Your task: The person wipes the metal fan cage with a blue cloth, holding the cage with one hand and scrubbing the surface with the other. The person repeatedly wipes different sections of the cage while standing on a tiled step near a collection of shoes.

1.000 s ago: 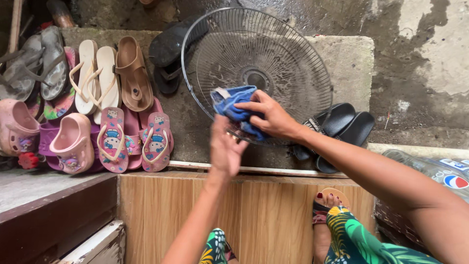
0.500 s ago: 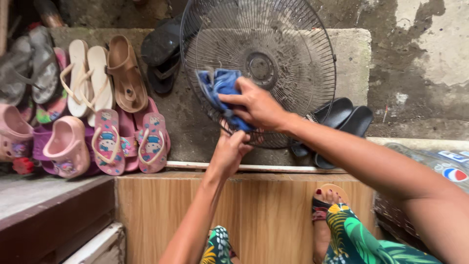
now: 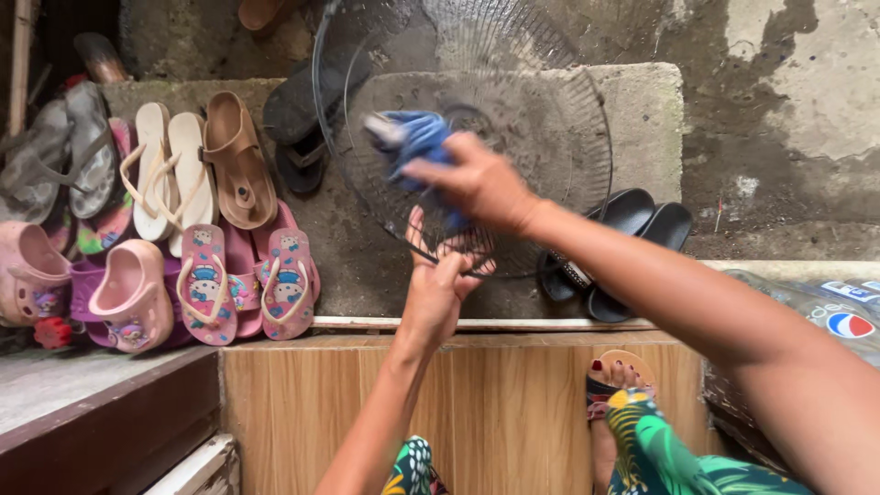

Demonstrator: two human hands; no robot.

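Head view: right hand (image 3: 477, 183), fingers pinching the crumpled blue cloth (image 3: 412, 136), has wiped higher up the round wire fan guard (image 3: 550, 119), whose lower rim the left hand (image 3: 438, 291) now grips with fingers curled around it.

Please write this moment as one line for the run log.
left hand: grips lower rim of fan guard | right hand: presses blue cloth on guard | sandals: rows at left

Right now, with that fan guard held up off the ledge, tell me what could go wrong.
The left hand grips only the lower rim of the wire fan guard, so it could twist or slip while the right hand rubs it with the blue cloth. Its fingers poke through the wires and might get pinched. A dropped guard would land on the black sandals.
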